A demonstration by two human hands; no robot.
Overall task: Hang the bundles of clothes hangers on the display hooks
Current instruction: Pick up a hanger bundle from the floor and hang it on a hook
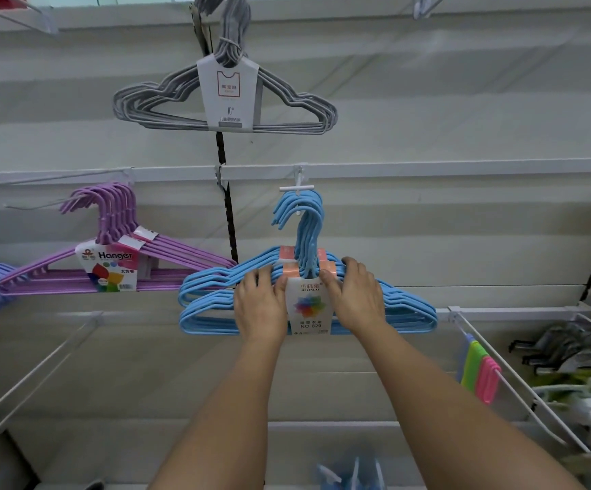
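Head view: both hands reach up to the blue hanger bundle [403, 305]. The left hand [260, 305] grips its sloping shoulders left of the paper label [310, 305], fingers curled over the top bars and thumb against the label's edge. The right hand [356, 298] grips the shoulders on the other side, thumb at the label and fingers wrapped over the top. The bundle is a stack of sky-blue plastic hangers banded together with orange-pink strips near the neck; its white label carries a multicoloured flower print and "NO. 829". The curved hook tops are looped over a white display hook [298, 188] projecting from the wall rail. To the left a purple hanger bundle [181, 258] marked "Hanger" hangs on another peg. Above, a grey hanger bundle [152, 97] with a white card hangs higher on the pale panel wall.
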